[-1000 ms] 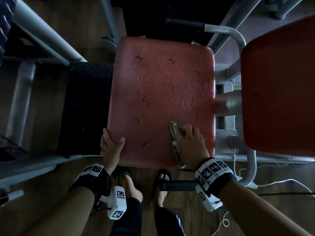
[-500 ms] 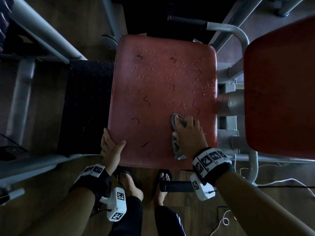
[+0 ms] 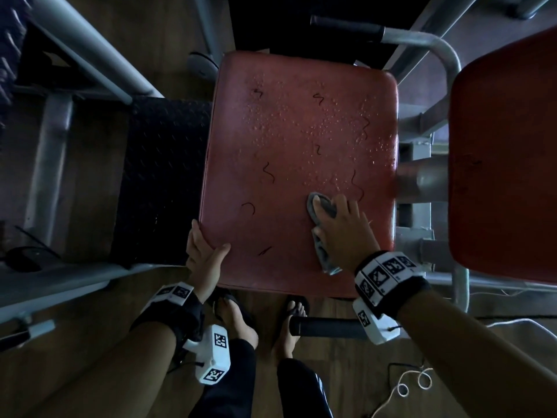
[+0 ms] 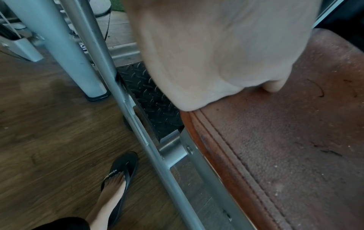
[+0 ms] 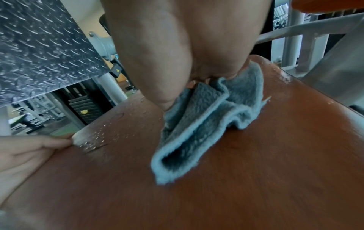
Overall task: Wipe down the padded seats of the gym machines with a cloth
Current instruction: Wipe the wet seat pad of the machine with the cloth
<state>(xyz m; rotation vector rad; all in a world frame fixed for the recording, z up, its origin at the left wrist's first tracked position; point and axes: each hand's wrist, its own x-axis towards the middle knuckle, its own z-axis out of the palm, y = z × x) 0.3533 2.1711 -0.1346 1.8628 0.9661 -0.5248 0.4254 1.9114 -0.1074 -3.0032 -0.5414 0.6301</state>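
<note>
A red padded seat (image 3: 286, 182) fills the middle of the head view, with water droplets (image 3: 316, 125) over its far half and dark squiggly marks (image 3: 268, 173) scattered on it. My right hand (image 3: 340, 224) holds a bunched grey-blue cloth (image 3: 324, 254) against the seat's near right part. In the right wrist view the cloth (image 5: 206, 124) trails out from under my right hand (image 5: 167, 54) on the seat (image 5: 256, 171). My left hand (image 3: 205, 251) grips the seat's near left edge, thumb on top; in the left wrist view the left hand (image 4: 216, 54) hides most of that edge.
A second red pad (image 3: 506, 161) stands close on the right, behind a grey tube frame (image 3: 449, 64). A black diamond-plate step (image 3: 159, 176) lies left of the seat. A black handle grip (image 3: 325, 327) sticks out near my sandalled feet (image 3: 238, 321). A white cord (image 3: 413, 384) lies on the wooden floor.
My right hand has slid the cloth a little farther away from me across the seat. My left hand has kept its grip on the seat's edge.
</note>
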